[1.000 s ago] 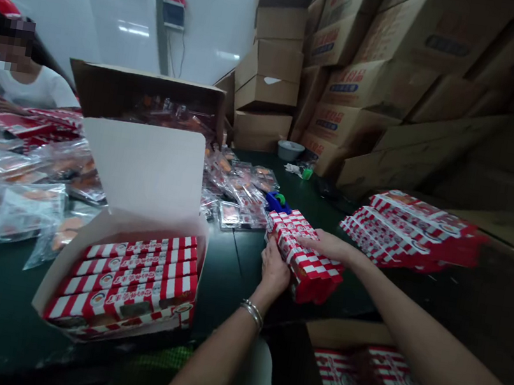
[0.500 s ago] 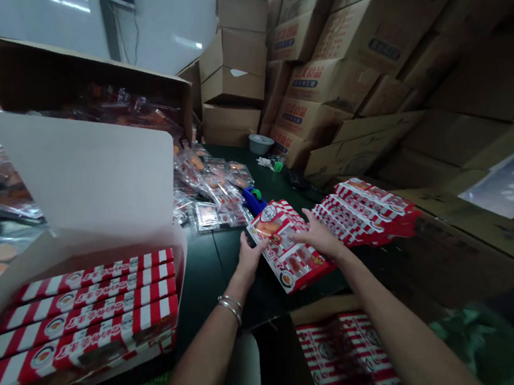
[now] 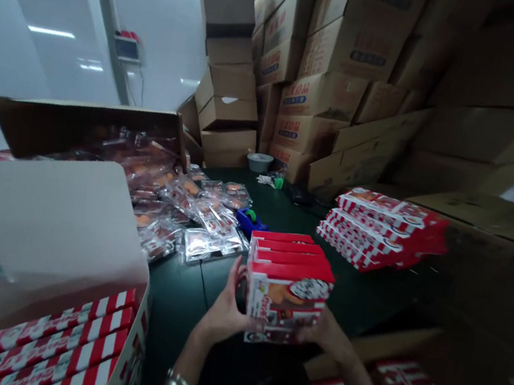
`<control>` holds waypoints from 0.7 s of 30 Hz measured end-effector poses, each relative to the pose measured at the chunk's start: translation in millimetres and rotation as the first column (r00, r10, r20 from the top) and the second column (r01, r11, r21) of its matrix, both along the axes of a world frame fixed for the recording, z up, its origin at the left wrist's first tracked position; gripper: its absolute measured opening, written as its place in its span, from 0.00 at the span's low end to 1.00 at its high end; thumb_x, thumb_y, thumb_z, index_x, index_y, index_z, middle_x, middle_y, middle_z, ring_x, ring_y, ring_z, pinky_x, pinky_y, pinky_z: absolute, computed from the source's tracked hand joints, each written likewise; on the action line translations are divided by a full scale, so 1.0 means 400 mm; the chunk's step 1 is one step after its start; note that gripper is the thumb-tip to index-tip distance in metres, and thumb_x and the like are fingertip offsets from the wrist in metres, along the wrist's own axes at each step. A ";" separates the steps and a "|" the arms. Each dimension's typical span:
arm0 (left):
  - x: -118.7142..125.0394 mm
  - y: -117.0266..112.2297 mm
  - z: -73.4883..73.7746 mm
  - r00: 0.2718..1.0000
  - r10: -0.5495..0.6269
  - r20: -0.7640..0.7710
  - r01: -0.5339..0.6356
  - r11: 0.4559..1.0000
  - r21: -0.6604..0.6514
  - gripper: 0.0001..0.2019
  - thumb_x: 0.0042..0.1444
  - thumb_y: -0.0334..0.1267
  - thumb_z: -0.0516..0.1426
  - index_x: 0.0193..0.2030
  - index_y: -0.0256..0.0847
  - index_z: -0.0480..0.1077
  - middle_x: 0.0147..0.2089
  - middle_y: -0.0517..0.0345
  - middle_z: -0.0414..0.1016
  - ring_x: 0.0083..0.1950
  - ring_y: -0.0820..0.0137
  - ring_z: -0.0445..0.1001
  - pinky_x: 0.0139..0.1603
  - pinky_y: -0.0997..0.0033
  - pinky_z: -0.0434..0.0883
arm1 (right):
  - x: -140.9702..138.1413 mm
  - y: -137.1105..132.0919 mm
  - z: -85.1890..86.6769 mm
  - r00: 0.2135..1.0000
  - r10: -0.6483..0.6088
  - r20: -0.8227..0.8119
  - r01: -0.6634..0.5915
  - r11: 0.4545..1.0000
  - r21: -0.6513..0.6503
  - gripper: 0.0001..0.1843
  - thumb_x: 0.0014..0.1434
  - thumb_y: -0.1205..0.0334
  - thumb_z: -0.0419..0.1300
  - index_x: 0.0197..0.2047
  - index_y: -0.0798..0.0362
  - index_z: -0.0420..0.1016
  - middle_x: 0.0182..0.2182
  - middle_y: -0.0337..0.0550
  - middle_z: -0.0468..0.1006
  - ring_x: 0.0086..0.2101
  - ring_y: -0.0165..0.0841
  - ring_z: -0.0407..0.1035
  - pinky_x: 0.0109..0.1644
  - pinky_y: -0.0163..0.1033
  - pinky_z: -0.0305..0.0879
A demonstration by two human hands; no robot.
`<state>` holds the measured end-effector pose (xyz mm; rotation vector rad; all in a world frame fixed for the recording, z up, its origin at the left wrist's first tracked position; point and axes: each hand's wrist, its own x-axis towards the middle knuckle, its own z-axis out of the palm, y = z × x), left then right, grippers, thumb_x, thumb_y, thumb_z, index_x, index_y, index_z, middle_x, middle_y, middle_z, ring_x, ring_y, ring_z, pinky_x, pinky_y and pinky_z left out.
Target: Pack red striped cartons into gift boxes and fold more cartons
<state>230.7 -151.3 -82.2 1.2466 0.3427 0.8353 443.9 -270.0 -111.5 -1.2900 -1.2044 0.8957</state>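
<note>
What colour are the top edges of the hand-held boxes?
Plain red on the boxes, over white printed fronts; clearest in the head view.

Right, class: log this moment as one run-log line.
left hand: grips box bundle | right hand: grips same bundle | bundle: upright, red ends up | nearby: open carton, tape dispenser

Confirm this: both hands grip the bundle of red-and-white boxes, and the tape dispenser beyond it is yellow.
Wrong colour: the head view shows the tape dispenser is blue, not yellow. The rest stands: the left hand and right hand grip the bundle of red-and-white boxes, with the dispenser beyond it on the table.
</note>
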 end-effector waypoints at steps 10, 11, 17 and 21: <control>-0.006 0.010 -0.034 0.990 -0.050 -0.130 0.066 0.990 0.124 0.62 0.27 0.31 0.73 0.69 0.52 0.46 0.63 0.49 0.64 0.66 0.49 0.59 0.66 0.47 0.56 | 0.013 0.030 -0.006 0.999 0.023 -0.049 -0.014 0.987 0.158 0.46 0.31 0.51 0.75 0.56 0.33 0.65 0.52 0.36 0.74 0.57 0.52 0.63 0.59 0.52 0.63; -0.001 0.013 -0.034 0.991 -0.049 -0.125 0.065 0.990 0.122 0.61 0.27 0.31 0.73 0.69 0.52 0.46 0.62 0.49 0.65 0.65 0.49 0.60 0.66 0.46 0.58 | 0.009 0.035 0.002 0.997 0.025 -0.069 -0.013 0.985 0.170 0.47 0.32 0.49 0.75 0.57 0.35 0.65 0.52 0.37 0.74 0.57 0.52 0.63 0.59 0.52 0.64; 0.030 0.046 -0.030 0.994 -0.004 -0.105 0.010 0.998 0.065 0.50 0.29 0.32 0.72 0.62 0.41 0.56 0.58 0.43 0.68 0.59 0.50 0.68 0.59 0.52 0.66 | 0.002 0.075 0.045 0.994 0.043 -0.097 -0.035 0.996 0.084 0.48 0.38 0.47 0.73 0.59 0.51 0.61 0.53 0.52 0.73 0.54 0.53 0.66 0.59 0.60 0.60; 0.013 0.027 -0.021 0.998 0.016 -0.054 -0.022 0.995 -0.099 0.42 0.32 0.34 0.71 0.56 0.40 0.59 0.53 0.44 0.73 0.51 0.53 0.74 0.52 0.53 0.71 | -0.016 0.071 0.078 0.985 0.107 -0.137 -0.105 0.994 0.017 0.48 0.42 0.46 0.71 0.62 0.52 0.57 0.55 0.53 0.72 0.54 0.50 0.67 0.57 0.57 0.64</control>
